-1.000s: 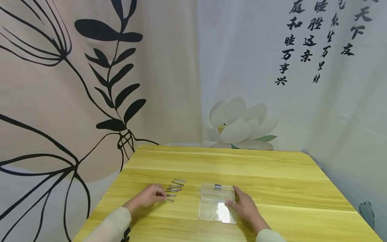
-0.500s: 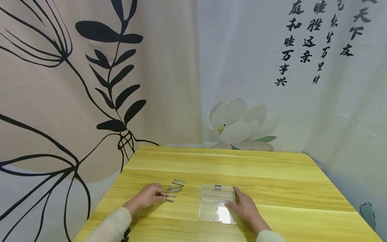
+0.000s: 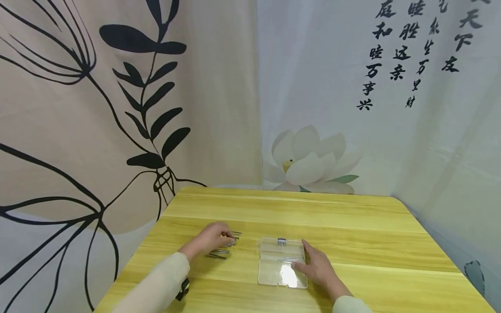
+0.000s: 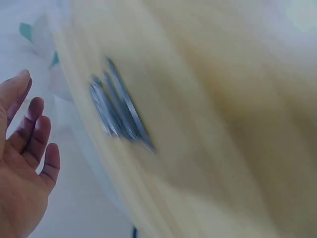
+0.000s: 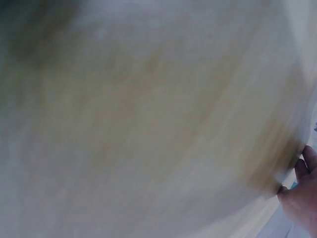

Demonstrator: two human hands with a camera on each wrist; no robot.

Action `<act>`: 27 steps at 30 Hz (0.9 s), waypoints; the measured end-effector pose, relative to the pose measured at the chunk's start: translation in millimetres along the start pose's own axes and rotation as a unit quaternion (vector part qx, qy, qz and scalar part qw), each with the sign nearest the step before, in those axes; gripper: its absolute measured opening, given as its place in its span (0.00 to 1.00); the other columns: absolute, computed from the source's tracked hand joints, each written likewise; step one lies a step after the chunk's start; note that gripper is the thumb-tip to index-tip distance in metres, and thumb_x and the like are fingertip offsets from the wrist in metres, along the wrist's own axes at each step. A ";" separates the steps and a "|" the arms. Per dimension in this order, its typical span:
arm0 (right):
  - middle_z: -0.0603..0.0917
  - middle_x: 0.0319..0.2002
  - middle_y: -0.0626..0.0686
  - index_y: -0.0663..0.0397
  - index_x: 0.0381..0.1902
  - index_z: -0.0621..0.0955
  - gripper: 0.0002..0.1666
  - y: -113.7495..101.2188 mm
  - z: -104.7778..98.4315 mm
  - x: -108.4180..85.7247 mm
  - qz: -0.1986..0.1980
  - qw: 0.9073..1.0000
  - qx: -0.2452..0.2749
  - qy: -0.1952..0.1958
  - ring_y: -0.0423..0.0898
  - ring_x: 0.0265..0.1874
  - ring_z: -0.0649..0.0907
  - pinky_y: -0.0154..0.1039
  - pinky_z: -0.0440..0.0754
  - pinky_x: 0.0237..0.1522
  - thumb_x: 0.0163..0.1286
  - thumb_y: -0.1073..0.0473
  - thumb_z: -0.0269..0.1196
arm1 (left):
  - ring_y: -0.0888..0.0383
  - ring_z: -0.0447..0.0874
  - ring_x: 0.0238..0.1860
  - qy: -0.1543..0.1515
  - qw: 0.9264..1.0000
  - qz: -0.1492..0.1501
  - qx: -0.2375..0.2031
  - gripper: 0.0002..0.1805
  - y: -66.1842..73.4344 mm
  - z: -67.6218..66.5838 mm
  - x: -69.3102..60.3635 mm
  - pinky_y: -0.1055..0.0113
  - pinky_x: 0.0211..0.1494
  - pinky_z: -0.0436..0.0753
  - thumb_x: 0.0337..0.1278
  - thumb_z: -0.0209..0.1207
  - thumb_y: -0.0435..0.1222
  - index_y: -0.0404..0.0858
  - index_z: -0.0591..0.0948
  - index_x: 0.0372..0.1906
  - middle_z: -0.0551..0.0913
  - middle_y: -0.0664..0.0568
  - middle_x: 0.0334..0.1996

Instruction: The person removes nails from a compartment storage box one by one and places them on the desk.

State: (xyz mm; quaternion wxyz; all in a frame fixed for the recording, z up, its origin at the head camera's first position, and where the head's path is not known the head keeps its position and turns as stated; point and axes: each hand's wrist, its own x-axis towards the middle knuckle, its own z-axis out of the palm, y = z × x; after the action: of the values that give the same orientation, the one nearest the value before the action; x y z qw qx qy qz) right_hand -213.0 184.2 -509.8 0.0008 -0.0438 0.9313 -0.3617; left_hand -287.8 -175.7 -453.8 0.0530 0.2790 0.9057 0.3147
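Note:
Several thin silver nails lie side by side on the wooden table, seen blurred in the left wrist view. My left hand is over the far part of this row in the head view and hides some of it. Loosely bent and apart, the fingers of that hand hold nothing in the left wrist view. A clear plastic box with a small latch lies to the right of the nails. My right hand grips the box's right side, thumb over the top and fingers at the far corner.
The yellow wood-grain table carries the nails and the box. Behind it hangs a curtain with printed plants and writing. A dark band is at the left wrist.
My left hand has let go of the nearest nail and moved away and right over the row. That nail now lies turned, closer to its neighbours. The right hand stays on the box.

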 end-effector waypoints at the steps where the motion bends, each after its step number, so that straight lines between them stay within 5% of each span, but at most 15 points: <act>1: 0.67 0.66 0.74 0.63 0.75 0.60 0.55 0.4 -0.2 -0.4 0.001 1.000 0.004 -0.002 0.76 0.65 0.64 0.70 0.60 0.63 0.60 0.43 0.72 | 0.59 0.76 0.39 -0.002 1.000 0.008 -0.003 0.06 5.1 2.3 5.2 0.60 0.43 0.77 0.67 0.62 0.39 0.43 0.87 0.42 0.80 0.60 0.37; 16: 0.67 0.66 0.74 0.65 0.74 0.61 0.47 2.3 1.2 -2.2 -0.004 1.000 0.008 0.020 0.75 0.65 0.64 0.69 0.59 0.64 0.67 0.45 0.66 | 0.63 0.79 0.37 -0.027 0.998 0.057 -0.030 0.07 67.7 54.9 67.6 0.68 0.41 0.79 0.64 0.64 0.35 0.37 0.87 0.42 0.82 0.59 0.36; 27: 0.67 0.67 0.72 0.64 0.74 0.63 0.47 0.4 0.9 -1.9 -0.002 0.999 0.024 0.022 0.75 0.66 0.64 0.70 0.58 0.63 0.66 0.45 0.67 | 0.68 0.78 0.35 -0.023 0.996 0.047 -0.075 0.03 84.7 92.5 83.2 0.71 0.41 0.78 0.60 0.67 0.33 0.38 0.88 0.37 0.84 0.61 0.33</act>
State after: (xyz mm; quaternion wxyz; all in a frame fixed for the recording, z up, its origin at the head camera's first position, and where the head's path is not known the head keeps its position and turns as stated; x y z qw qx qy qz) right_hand -211.1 184.1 -510.8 -0.0193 -0.0379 0.9218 -0.3853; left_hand -292.5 -26.2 -470.0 0.0794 0.3238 0.8639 0.3775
